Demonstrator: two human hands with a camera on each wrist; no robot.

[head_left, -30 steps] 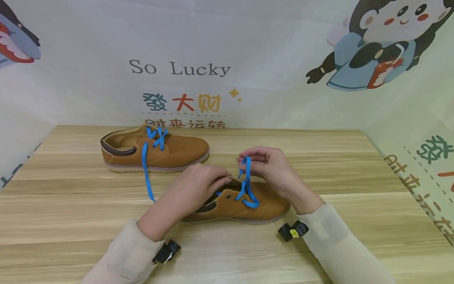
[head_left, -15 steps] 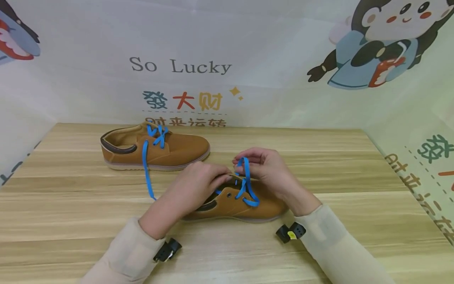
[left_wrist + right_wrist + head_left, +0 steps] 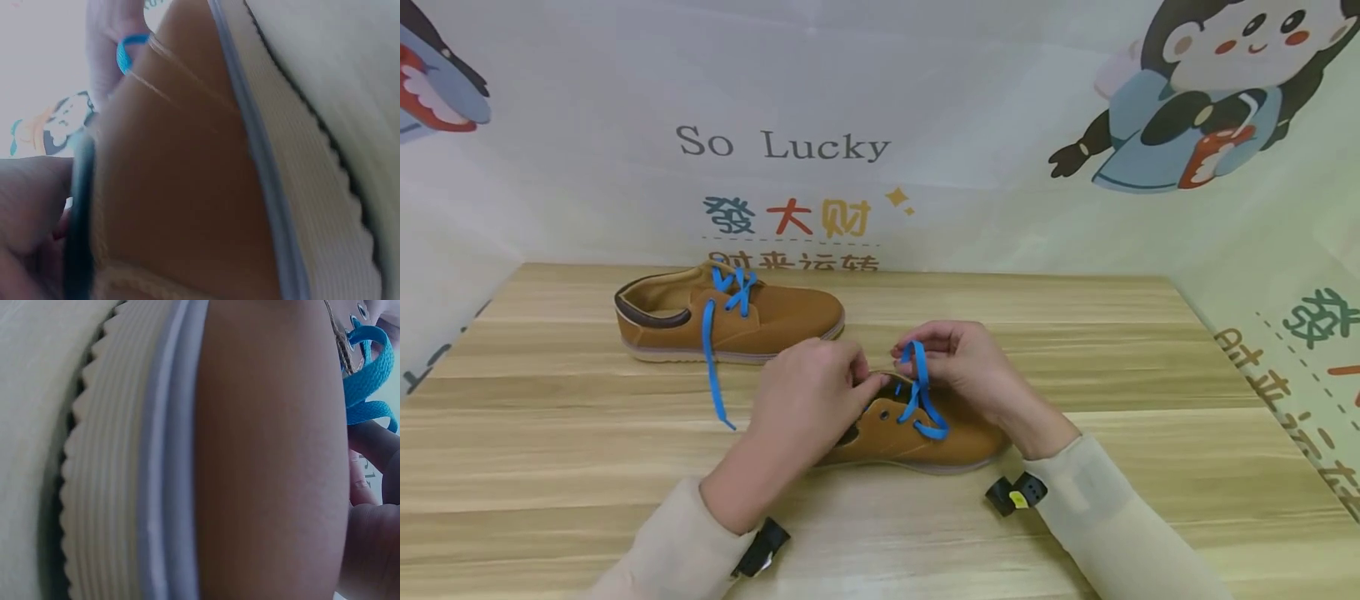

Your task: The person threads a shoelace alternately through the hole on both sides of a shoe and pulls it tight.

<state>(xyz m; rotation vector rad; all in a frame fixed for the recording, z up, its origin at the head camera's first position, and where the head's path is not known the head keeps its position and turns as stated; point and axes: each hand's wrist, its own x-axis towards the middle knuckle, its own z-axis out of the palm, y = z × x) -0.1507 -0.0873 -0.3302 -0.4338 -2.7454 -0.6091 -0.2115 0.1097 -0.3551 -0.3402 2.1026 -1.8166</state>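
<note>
A brown lace-up shoe (image 3: 925, 454) rests on the table with its toe to the right. My left hand (image 3: 805, 392) is at its opening, thumb and fingers pinching the upper edge; the fingertips are partly hidden. Above the toe, my right hand (image 3: 981, 371) holds a blue shoelace (image 3: 922, 379) near its fingertips, and the lace forms a loop down to the eyelets. That lace (image 3: 372, 378) also shows by the right fingers in the right wrist view. A short bit of blue lace is visible inside the opening. The shoe's side (image 3: 181, 156) fills much of the left wrist view.
Behind and to the left stands a second brown shoe (image 3: 790, 321), partly laced in blue. One loose lace end (image 3: 712, 375) hangs from it onto the wooden table (image 3: 1112, 517). A printed white cloth (image 3: 955, 117) borders the table's back and sides.
My left hand has turned slightly and its fingers have lifted a little at the shoe's edge. The right hand has shifted slightly left and down, with the lace loop lower.
</note>
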